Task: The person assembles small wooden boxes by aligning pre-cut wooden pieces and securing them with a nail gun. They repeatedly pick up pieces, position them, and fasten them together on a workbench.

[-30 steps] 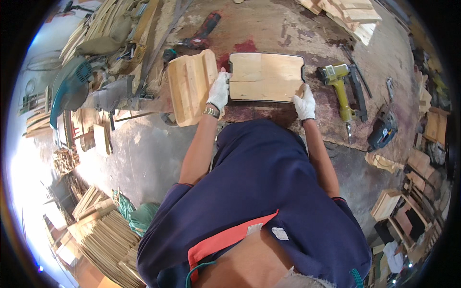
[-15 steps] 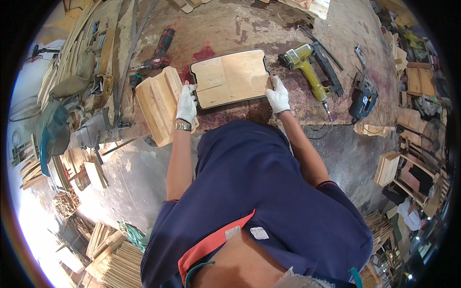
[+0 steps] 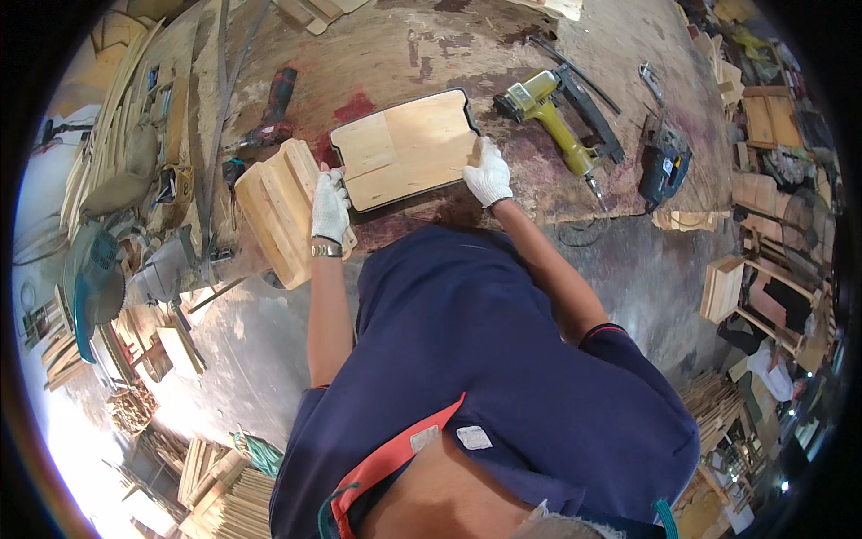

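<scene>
In the head view, the panel (image 3: 404,148) is positioned over the near part of the bench (image 3: 404,54), between both hands. Its right edge is grasped by the right hand (image 3: 489,172); the left hand (image 3: 330,202) is placed at its left edge with fingers curled, and whether a grip is applied cannot be told. The panel's wooden face is judged complete, and dark edging (image 3: 409,198) is seen along its border; whether any fastening is left cannot be determined. The nail gun (image 3: 552,121) and drill (image 3: 277,110) are held by neither hand.
</scene>
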The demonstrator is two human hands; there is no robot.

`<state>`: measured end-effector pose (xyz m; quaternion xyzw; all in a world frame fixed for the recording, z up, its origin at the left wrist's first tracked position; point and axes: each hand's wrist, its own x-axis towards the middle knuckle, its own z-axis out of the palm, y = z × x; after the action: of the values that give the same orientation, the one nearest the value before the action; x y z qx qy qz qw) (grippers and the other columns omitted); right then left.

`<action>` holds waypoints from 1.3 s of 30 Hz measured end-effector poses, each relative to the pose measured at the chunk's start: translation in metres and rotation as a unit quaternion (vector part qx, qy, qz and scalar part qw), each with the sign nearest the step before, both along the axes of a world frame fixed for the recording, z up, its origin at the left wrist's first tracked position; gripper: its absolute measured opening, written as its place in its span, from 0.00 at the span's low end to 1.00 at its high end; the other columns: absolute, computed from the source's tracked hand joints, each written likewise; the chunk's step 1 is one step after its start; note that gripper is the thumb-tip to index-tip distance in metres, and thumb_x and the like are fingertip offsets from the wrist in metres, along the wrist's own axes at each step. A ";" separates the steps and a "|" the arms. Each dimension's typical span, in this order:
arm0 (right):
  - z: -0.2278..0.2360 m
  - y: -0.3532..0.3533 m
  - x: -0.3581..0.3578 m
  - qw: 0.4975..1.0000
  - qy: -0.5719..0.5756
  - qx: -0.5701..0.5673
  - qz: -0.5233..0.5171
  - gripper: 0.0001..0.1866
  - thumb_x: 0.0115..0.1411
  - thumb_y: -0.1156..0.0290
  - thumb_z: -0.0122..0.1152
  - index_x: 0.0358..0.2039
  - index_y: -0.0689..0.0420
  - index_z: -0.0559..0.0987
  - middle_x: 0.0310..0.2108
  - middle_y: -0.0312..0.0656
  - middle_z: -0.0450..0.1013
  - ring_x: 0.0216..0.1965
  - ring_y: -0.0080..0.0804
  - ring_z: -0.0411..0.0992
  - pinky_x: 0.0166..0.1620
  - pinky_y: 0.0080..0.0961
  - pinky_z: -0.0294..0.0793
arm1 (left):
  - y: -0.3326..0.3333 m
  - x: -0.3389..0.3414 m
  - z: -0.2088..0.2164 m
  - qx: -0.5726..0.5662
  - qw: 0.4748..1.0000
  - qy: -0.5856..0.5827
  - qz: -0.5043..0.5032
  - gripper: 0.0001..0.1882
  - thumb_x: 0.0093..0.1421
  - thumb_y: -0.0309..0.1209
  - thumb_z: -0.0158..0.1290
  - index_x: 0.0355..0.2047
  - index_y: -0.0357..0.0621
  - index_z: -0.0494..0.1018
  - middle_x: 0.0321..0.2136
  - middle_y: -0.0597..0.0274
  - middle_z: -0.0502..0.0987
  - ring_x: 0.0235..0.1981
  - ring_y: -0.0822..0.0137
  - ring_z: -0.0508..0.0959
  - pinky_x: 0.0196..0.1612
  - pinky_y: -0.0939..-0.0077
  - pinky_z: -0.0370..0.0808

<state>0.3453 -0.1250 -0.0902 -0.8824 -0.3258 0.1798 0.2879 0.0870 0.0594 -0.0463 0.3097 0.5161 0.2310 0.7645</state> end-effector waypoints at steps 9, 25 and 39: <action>0.013 -0.005 0.003 0.995 0.088 0.001 -0.041 0.33 0.50 0.69 0.58 0.59 0.60 0.69 0.52 0.57 0.74 0.54 0.57 0.72 0.56 0.43 0.72 | 0.000 0.001 -0.006 0.024 0.999 0.031 0.017 0.24 0.72 0.47 0.40 0.54 0.40 0.69 0.33 0.71 0.72 0.23 0.80 0.62 0.22 0.85 0.60; 0.057 0.005 -0.019 0.981 -0.080 0.054 0.166 0.48 0.46 0.58 0.72 0.65 0.60 0.63 0.64 0.59 0.62 0.65 0.55 0.61 0.65 0.45 0.62 | -0.023 0.024 0.042 0.065 0.996 -0.029 0.061 0.18 0.71 0.42 0.46 0.51 0.43 0.75 0.46 0.64 0.77 0.47 0.71 0.76 0.52 0.73 0.73; 0.133 0.032 -0.040 0.926 -0.140 0.293 0.192 0.31 0.56 0.78 0.63 0.62 0.64 0.69 0.57 0.55 0.72 0.55 0.49 0.72 0.59 0.43 0.67 | -0.066 0.042 0.126 0.143 0.981 -0.113 0.069 0.23 0.72 0.40 0.46 0.60 0.38 0.68 0.52 0.59 0.76 0.52 0.68 0.74 0.56 0.72 0.69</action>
<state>0.3050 -0.0930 0.0425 -0.6953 -0.5644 0.0030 0.4449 0.1294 -0.0063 0.0796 0.3512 0.4085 0.3884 0.7476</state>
